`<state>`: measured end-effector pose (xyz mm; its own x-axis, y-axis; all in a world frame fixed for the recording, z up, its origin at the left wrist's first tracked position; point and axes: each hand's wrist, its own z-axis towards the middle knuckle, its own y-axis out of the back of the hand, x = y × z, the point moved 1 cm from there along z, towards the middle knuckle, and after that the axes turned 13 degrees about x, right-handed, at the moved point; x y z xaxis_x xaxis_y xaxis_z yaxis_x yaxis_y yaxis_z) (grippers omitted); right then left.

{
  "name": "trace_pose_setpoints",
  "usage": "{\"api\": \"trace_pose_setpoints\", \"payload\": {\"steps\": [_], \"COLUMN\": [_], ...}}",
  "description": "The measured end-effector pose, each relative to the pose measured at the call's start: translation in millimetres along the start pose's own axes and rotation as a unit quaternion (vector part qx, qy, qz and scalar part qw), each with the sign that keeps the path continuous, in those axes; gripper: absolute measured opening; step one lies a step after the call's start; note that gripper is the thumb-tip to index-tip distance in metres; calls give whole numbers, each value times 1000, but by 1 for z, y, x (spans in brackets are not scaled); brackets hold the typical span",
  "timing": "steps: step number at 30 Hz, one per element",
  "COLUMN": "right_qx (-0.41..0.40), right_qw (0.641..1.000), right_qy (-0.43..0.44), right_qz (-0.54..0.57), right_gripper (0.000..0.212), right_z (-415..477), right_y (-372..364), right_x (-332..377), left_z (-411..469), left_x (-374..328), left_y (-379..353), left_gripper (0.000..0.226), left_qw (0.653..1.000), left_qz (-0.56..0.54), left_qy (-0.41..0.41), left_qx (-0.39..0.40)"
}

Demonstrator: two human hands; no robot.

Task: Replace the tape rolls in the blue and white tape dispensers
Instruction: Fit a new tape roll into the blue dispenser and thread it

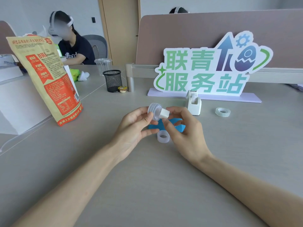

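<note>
Tape roll (155,110): clear, held mid-frame above the desk (147,177), tilted, hole twd the right grip.
Left grip (136,123): thumb + fingers pinch the roll's rim.
Right grip (185,130): fingertips pinch a white core piece (164,114) at the roll's hole; inserted or not, can't tell.
Blue dispenser (180,127): on desk under both hands, mostly hidden.
2nd roll (163,137): flat on desk, just below the blue dispenser.
White dispenser (194,104): upright, right of centre, in front of the sign (205,69).
3rd roll (222,111): flat, further right, apart from it.
Snack bag (47,76): standing, left of frame.
</note>
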<state>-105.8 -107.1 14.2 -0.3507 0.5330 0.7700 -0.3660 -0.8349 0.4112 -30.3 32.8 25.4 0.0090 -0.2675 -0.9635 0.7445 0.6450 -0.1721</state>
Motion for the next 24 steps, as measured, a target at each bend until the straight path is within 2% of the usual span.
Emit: {"api": "trace_pose_setpoints", "payload": {"steps": [5,14,18,24], "right_qx": [6,-12,-28,-11], "right_qw": [1000,1000,999,1000], "right_qy": [7,8,-20,-3], "right_qz": [-9,-19,25,-8], "right_gripper": [18,18,18,6], "right_z": [1,3,2,3], "right_y": [0,0,0,1], "right_x": [-1,-5,-1,-4], "left_z": [-2,-4,-3,-4], "left_x": [3,2,1,0], "left_y": [-1,-4,-6,-6], "left_gripper": [26,25,25,21], "left_qw": [999,997,998,998], "left_qz": [40,76,65,55], "left_qy": [2,3,9,20], "left_qx": [18,5,-1,8]}}
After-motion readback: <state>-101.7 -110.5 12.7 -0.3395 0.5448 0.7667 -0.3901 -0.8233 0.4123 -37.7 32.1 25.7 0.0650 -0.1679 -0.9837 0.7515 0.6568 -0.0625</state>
